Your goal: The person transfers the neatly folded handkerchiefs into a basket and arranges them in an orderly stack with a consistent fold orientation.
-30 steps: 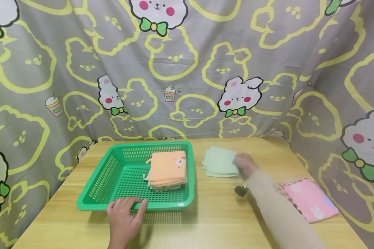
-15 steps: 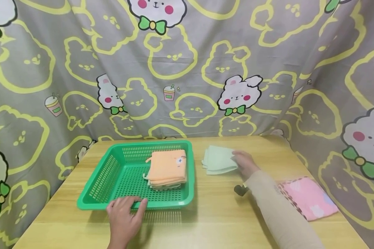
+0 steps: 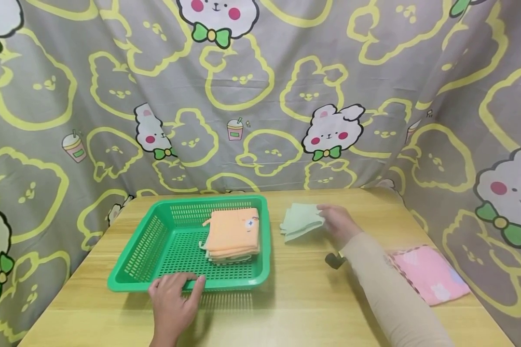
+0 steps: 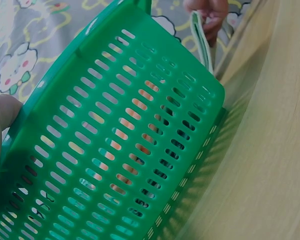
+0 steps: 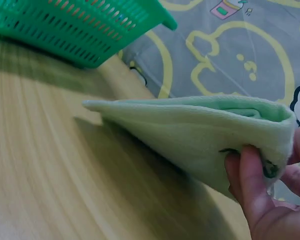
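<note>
My right hand [image 3: 339,222] pinches the right edge of a folded pale green towel [image 3: 303,220], its near side tilted up off the table. In the right wrist view the thumb lies against the towel [image 5: 190,135], which shows a small dark green mark; its far end still seems low, near the tabletop. My left hand [image 3: 175,299] grips the front rim of a green plastic basket [image 3: 126,288]. Inside the basket, on the right, sits a stack of folded towels [image 3: 234,231] with orange ones on top. Most of the left hand is out of the left wrist view.
A folded pink towel [image 3: 431,275] with a brown-checked edge lies on the wooden table [image 3: 295,308] at the right. A small dark object [image 3: 334,260] shows beneath the right wrist. Behind the table hangs a grey patterned curtain [image 3: 260,96].
The right hand has lifted the green towel's right side and moved slightly left, so the towel now bends upward. The left hand and basket have stayed in place.
</note>
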### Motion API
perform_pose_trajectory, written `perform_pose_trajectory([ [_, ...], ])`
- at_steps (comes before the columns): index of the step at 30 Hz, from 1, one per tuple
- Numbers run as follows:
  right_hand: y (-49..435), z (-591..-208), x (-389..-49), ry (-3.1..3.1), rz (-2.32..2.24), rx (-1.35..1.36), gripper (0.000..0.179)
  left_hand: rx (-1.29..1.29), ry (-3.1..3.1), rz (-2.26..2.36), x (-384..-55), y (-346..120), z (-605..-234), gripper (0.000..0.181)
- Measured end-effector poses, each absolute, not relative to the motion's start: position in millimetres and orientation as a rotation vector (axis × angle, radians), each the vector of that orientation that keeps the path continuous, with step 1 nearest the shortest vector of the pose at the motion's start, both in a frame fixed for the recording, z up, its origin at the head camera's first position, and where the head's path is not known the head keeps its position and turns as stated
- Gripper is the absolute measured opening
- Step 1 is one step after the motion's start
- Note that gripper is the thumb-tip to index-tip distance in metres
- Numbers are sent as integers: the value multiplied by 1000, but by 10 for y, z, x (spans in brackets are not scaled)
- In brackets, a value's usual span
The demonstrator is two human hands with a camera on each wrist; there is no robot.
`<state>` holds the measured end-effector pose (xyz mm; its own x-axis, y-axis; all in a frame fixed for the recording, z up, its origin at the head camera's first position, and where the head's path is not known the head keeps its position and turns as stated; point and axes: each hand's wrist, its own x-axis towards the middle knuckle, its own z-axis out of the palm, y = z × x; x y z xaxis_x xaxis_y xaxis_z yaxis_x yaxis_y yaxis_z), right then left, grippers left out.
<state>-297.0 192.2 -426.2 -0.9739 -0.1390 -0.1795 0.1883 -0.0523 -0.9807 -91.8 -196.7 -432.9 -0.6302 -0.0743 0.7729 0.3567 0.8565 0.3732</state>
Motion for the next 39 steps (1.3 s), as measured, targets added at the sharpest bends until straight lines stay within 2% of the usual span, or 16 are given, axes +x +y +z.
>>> perform_pose_trajectory([
  [39, 1555, -3580, -2884, 1804, -2394, 14, 42, -194, -2175, -632, -907, -1966, -4335, 9],
])
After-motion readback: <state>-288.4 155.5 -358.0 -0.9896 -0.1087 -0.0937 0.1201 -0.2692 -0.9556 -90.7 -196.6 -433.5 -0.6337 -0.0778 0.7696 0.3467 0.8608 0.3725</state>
